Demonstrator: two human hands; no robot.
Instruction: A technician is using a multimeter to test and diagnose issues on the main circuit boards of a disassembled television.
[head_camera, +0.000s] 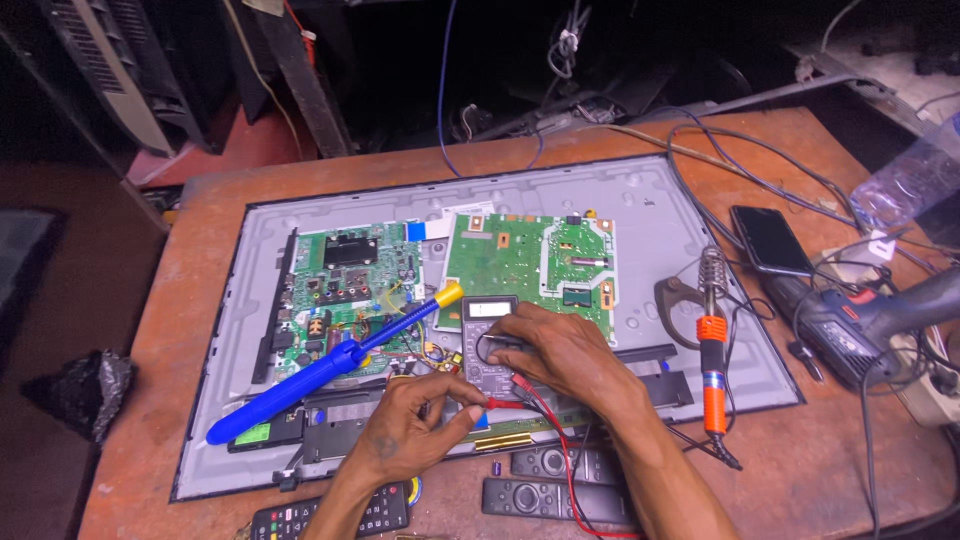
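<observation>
Left hand: the left hand (415, 425) lies low on the grey metal back panel of an opened flat television (650, 215), fingers curled shut around the red probe tip (497, 403) of a test lead, pinched between thumb and fingertips.
Right hand: the right hand (560, 350) rests on the small dark grey handheld multimeter (489, 345), fingers bent and closed on the black probe (505, 341) that lies across the meter's dial; the hand covers the meter's right side.
Meter: it lies flat on the panel just below the two boards, its pale display toward the top, between both hands.
Red lead wire: the thin red wire (560, 450) runs from the meter down past the right forearm to the lower edge.
Boards: a green circuit board with a black heat sink (345, 280) sits left, a second green circuit board (530, 260) right.
Blue tool: a long blue plastic desoldering pump with a yellow tip (330, 365) lies slanted across the left board, near the left hand.
Right of the panel: an orange-handled soldering iron (712, 360), a black phone (770, 240) and a dark power drill (850, 325).
Worktop: a worn reddish-brown wooden worktop (150, 330) carries the panel; black remote controls (550, 480) lie at its near edge.
</observation>
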